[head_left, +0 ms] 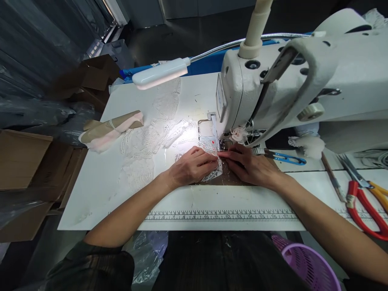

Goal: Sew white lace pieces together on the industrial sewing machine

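A white lace piece (216, 173) lies in front of the needle area of a white sewing machine (235, 87). My left hand (194, 165) rests over its left side, fingers curled together and pressing on the lace. From the right, my right hand (247, 163) has its thumb and fingertips closed at the lace's right edge, close to my left fingertips. More white lace (148, 141) spreads in a long strip to the left across the table. A brown patch of work surface (232, 178) shows under my right hand. The needle tip itself is hard to make out.
Blue thread snips (287, 157) lie right of my hand, with red-handled scissors (360, 202) farther right. A tied roll (112, 129) sits at the left. A lamp (162, 73) hangs above; a printed ruler (221, 216) runs along the front edge. A purple basket (309, 262) stands below.
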A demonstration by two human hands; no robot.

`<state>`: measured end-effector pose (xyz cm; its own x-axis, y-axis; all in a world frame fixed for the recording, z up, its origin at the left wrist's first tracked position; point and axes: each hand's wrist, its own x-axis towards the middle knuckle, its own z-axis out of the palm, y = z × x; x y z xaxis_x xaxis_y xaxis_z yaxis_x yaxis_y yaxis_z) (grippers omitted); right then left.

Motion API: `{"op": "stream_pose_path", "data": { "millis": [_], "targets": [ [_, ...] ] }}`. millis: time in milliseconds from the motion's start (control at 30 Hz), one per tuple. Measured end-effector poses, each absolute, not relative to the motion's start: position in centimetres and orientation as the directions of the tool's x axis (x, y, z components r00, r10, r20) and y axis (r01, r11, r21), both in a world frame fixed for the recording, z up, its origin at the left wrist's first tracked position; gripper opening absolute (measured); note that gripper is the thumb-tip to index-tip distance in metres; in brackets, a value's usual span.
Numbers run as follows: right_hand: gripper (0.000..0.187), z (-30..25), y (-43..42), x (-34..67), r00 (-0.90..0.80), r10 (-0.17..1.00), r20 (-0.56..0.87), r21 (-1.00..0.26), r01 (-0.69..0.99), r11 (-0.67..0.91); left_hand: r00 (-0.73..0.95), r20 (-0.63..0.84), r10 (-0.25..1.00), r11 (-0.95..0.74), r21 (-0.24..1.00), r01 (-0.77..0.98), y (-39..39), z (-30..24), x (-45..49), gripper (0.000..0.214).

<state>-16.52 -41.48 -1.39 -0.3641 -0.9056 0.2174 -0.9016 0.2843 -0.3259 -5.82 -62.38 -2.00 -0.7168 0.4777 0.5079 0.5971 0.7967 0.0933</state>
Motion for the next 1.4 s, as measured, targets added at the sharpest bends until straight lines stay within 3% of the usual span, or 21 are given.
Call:
{"op": "stream_pose_path", "data": {
  "millis": [333, 600, 867, 1400],
  "targets": [
    [0.037, -1.4, -41.5, -16.4, -0.37, -0.91, 0.187, -0.298, -0.904, 0.307, -0.726, 0.518, 0.452, 0.805, 0.115, 0.582, -62.1, -1.9, -5.9, 0.007],
    [0.036, -1.6, -40.9, -17.2, -0.502, -0.841, 0.202, -0.582, -0.752, 0.31, -0.703, 0.522, 0.483, 0.817, 0.02, 0.576, -62.0, -1.8, -5.8, 0.008],
    [0.033, -1.5, -41.0, -16.6, -0.498, -0.816, 0.295, -0.522, -0.799, 0.298, -0.697, 0.514, 0.501, 0.819, -0.021, 0.574, -62.1, -2.2, -5.6, 0.007],
    [0.031, -1.3, -41.4, -16.2, -0.548, -0.797, 0.255, -0.547, -0.761, 0.349, -0.698, 0.557, 0.451, 0.833, 0.018, 0.553, -62.0, -2.0, -5.6, 0.008]
  ]
}}
